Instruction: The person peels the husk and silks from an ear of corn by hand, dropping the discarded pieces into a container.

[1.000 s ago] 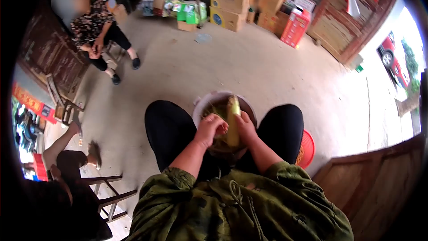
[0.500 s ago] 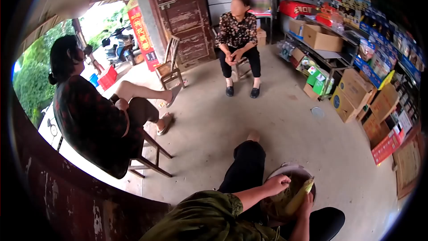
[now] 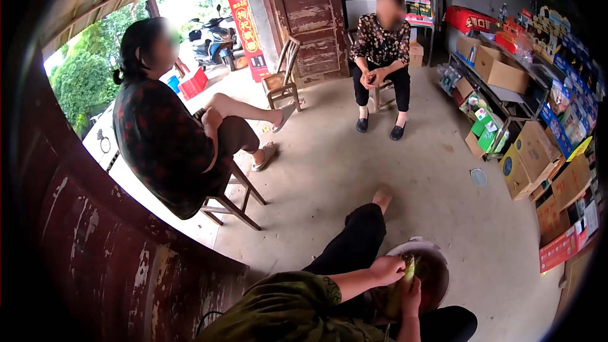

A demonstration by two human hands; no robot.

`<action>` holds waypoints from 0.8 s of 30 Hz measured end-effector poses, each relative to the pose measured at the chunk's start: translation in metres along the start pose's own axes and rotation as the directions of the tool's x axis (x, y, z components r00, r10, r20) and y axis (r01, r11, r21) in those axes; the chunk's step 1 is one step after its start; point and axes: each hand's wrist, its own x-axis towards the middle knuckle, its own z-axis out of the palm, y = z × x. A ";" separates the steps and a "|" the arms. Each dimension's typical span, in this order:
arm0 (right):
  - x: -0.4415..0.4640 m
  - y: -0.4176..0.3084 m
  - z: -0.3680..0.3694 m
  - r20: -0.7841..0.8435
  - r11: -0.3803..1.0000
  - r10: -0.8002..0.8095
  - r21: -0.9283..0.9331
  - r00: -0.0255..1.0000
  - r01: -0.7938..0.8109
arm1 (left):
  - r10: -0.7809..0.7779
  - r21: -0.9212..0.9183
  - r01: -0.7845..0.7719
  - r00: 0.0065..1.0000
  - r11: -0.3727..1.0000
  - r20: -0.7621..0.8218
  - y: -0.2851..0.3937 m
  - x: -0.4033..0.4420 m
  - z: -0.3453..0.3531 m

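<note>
An ear of corn, pale green in its husk, is held tilted over a round bucket. My right hand is wrapped around the ear's side. At its upper tip my left hand is closed, the fingers pinching the husk and silk there. Inside the bucket it is dark, and the arms and the corn hide part of what lies in it. The bucket stands between my legs, just right of my outstretched leg.
One person sits on a wooden stool at the left; another person sits facing me near a brown door. A small wooden chair stands between them. Cardboard boxes and stocked shelves line the right side.
My left hand has come to the tip of the corn, from which it was apart before. The corn and right hand have shifted left and are more upright. The view has turned left.
</note>
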 end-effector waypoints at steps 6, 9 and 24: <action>-0.001 -0.015 0.007 0.090 0.994 0.048 -0.102 0.995 -0.039 | 0.053 0.145 -0.042 0.996 0.989 -0.073 -0.017 -0.007 0.013; -0.001 -0.008 0.013 0.070 0.984 -0.038 -0.170 0.997 0.050 | 0.007 0.224 0.003 0.999 0.975 -0.042 -0.013 -0.008 0.011; -0.004 -0.027 0.003 0.018 0.943 -0.022 -0.333 1.000 0.027 | -0.055 0.217 0.055 0.998 0.975 -0.007 -0.001 -0.001 0.016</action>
